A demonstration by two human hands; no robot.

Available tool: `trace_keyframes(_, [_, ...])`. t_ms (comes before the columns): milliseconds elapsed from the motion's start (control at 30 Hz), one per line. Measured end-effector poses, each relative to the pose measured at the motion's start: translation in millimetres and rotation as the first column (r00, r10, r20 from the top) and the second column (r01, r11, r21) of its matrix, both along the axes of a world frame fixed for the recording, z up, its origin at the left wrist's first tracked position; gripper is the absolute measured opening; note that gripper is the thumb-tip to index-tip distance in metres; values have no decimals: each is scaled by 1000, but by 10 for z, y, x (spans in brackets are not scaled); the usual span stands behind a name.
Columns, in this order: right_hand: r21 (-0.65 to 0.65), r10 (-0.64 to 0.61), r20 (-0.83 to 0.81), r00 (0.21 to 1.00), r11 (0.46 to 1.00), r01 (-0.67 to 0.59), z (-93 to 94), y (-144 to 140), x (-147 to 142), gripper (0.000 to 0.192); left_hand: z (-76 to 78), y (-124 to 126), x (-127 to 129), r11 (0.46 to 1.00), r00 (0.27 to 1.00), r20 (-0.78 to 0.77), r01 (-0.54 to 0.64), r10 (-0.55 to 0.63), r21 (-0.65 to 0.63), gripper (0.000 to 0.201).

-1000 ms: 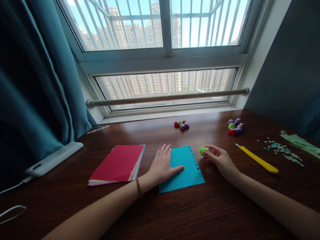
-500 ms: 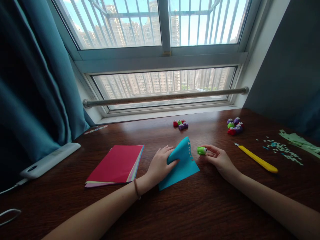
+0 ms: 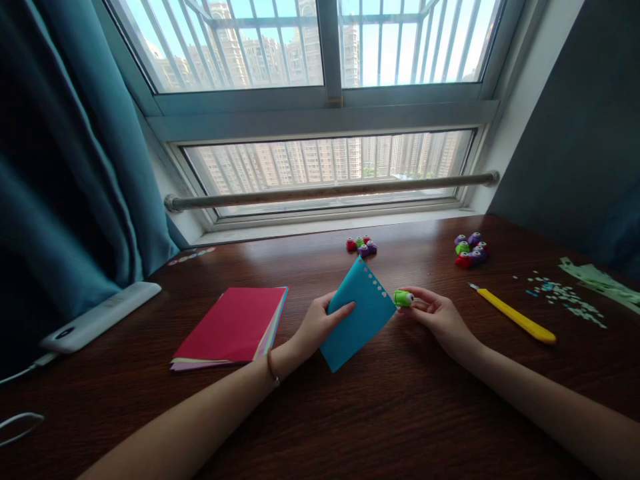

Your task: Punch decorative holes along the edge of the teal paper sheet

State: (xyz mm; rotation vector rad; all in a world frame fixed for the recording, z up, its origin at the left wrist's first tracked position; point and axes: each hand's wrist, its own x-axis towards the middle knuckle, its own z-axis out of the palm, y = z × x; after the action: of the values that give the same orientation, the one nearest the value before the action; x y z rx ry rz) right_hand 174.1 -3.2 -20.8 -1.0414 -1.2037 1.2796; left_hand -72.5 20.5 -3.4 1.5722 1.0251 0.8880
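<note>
My left hand [image 3: 323, 320] grips a sheet of blue paper [image 3: 357, 320], thumb on top and the other fingers behind it. A row of small punched shapes runs along the sheet's upper right edge. Between the fingertips of my right hand [image 3: 440, 320] is a small green paper punch [image 3: 403, 299] with a white front. The punch is at the right corner of the blue sheet; whether the paper sits inside its slot cannot be made out.
Red paper [image 3: 233, 323] tops a stack on the left. Two groups of small punches [image 3: 362, 246] [image 3: 470, 250] stand at the back. A yellow craft knife [image 3: 515, 317], scattered paper bits [image 3: 567, 300] and green paper strips [image 3: 597, 280] lie right. A white power strip [image 3: 103, 317] lies left.
The blue sheet has turned and flattened out in my left hand, its right corner now up against the punch. My right hand has stayed nearly in place.
</note>
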Motion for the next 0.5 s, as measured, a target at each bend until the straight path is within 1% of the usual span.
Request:
trace_keyframes(133, [18, 2, 31, 1000, 1000, -3, -17, 11, -2, 50, 9, -9, 3, 1000, 1000, 16, 11, -11, -20, 47])
trace_keyframes(233, [24, -8, 18, 1000, 1000, 7, -38, 20, -7, 49, 23, -19, 7, 999, 999, 28, 21, -20, -40, 47])
trace_keyframes(400, [23, -7, 3, 1000, 1000, 6, -41, 15, -9, 47, 25, -19, 13, 1000, 1000, 11, 14, -14, -19, 46])
trace_keyframes(500, [36, 10, 23, 1000, 999, -11, -31, 8, -5, 45, 14, -11, 14, 1000, 1000, 0, 3, -3, -12, 48])
